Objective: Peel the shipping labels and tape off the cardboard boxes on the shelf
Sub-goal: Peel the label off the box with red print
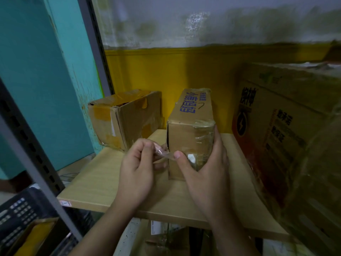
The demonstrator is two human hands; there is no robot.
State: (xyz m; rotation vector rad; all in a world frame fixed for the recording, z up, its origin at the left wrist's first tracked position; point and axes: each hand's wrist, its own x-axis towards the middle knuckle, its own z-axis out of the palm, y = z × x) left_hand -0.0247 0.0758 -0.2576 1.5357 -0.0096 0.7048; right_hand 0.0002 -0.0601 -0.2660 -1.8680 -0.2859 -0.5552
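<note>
Head view: we see a narrow cardboard box (191, 115) on the middle of the wooden shelf (96, 182), with its short end toward us. Our left hand (136, 169) pinches a crumpled strip of clear tape (163, 153) between thumb and fingers, just left of the near face of this box, and the strip reaches to that face. Our right hand (206, 174) grips the near right corner of the box, the thumb pressed on the near face and the fingers curled round the right side. On the far left lies an open box (129, 115) with yellow-brown tape. At the right stands a large printed box (276, 135).
</note>
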